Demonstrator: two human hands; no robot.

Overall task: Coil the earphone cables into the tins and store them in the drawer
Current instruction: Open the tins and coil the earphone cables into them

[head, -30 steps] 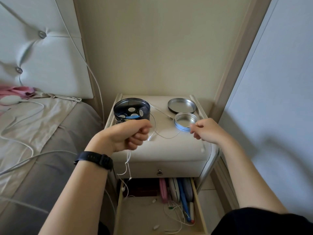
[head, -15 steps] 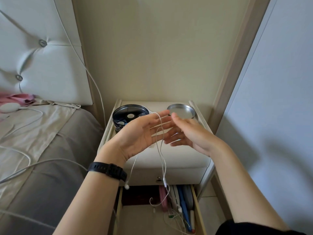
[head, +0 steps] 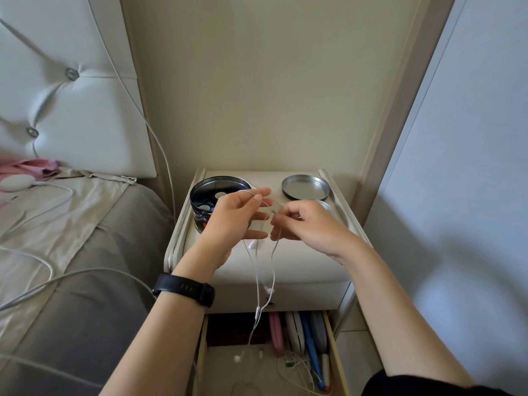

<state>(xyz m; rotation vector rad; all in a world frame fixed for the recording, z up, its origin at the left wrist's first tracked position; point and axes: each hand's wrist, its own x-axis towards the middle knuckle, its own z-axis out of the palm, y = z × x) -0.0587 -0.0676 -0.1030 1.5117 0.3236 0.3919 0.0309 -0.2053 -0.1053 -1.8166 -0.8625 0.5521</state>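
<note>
A thin white earphone cable [head: 258,284] is looped over the spread fingers of my left hand [head: 234,218] above the nightstand. My right hand [head: 303,224] pinches the cable just to the right of those fingers. The rest of the cable hangs down in front of the nightstand, and an earbud [head: 237,358] dangles over the open drawer [head: 334,352]. A small silver tin [head: 325,205] sits mostly hidden behind my right hand. Its lid [head: 305,187] lies upturned at the back right of the nightstand top.
A large dark round tin [head: 200,195] with small white items stands at the nightstand's back left. The drawer holds pink, white and blue items and another white cable [head: 297,370]. A bed [head: 71,252] with charging cords lies to the left, a wall to the right.
My hands came together from wide apart, the left opening its fingers. The cable is now wound over the left fingers, and my right hand has closed into a pinch on it.
</note>
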